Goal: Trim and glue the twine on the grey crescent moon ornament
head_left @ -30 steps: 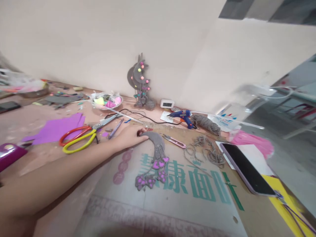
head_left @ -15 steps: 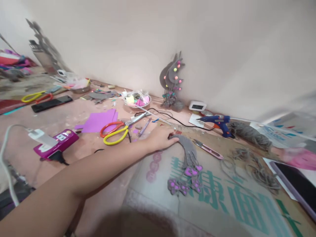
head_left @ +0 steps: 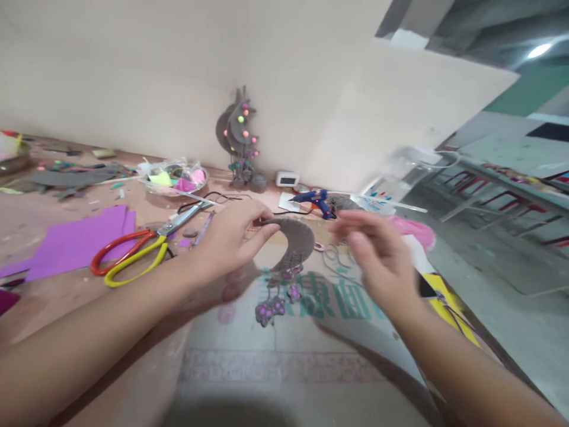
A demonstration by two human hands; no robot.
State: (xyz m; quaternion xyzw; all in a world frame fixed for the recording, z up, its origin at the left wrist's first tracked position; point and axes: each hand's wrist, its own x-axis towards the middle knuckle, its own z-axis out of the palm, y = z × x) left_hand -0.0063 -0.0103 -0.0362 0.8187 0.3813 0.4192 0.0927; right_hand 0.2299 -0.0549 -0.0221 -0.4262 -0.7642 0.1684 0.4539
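My left hand (head_left: 237,232) pinches one tip of a grey felt crescent moon (head_left: 303,237) and holds it above the printed cardboard. Small grey and purple paw-shaped charms (head_left: 270,309) dangle on strings from its lower end. My right hand (head_left: 376,255) hovers to the right of the moon, apart from it, with bent fingers blurred by motion. Beyond the right hand lies a blue glue gun (head_left: 315,199). Scissors (head_left: 137,246) with one red and one yellow handle rest left of my left hand.
Purple sheets (head_left: 84,237) lie at the left. A bowl of coloured scraps (head_left: 175,184) stands near the wall, beside a bundle of finished moon ornaments (head_left: 242,136) and a small white digital display (head_left: 287,179). A phone (head_left: 425,286) lies at the table's right side.
My left hand has lifted the moon off the cardboard, its charms now hanging. My right hand has come in beside it from the right. The view has swung to the right.
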